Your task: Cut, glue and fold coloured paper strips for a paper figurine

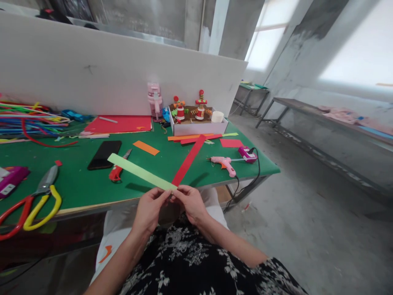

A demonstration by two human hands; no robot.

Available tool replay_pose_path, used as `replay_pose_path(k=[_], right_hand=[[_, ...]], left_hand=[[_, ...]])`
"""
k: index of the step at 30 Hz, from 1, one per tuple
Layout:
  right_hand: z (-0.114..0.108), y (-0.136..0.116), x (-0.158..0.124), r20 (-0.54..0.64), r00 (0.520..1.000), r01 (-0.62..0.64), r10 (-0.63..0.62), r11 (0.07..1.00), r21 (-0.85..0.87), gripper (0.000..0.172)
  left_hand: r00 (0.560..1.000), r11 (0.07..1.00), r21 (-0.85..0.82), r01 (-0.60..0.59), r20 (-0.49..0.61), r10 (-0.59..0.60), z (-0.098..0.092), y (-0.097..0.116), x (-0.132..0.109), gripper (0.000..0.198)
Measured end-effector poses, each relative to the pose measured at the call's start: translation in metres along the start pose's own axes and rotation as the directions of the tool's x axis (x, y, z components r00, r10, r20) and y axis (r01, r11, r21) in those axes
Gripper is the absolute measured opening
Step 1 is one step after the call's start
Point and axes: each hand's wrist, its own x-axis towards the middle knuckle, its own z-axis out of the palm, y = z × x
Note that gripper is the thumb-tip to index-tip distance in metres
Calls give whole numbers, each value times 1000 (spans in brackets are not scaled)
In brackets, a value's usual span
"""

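A light green paper strip [143,173] and a red paper strip [189,160] meet at their near ends in a V shape. My left hand [152,207] pinches the green strip close to that joint. Right beside it, my right hand [190,203] pinches the overlapping ends, fingertips nearly touching those of the left. Both strips are held up over the front edge of the green table [92,184], their far ends pointing away from me. An orange paper piece [146,147] and a red-handled cutter [116,171] lie beyond the green strip.
Scissors [44,184], a black phone [105,155] and colored pipe cleaners [27,121] are on the left. A pink glue gun [224,163] with a cord lies right. Behind stand a box [196,129] with small figures and a white board [123,78].
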Motion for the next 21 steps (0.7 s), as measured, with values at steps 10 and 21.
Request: replay_pose_path(k=[10, 21], right_hand=[[-6, -3, 10, 64, 944, -330, 324, 917, 224, 26], [-14, -1, 7, 118, 955, -287, 272, 948, 135, 36]], left_hand=[[999, 999, 46, -17, 30, 15, -4, 5, -2, 36], [1000, 994, 114, -4, 22, 1, -3, 9, -3, 34]])
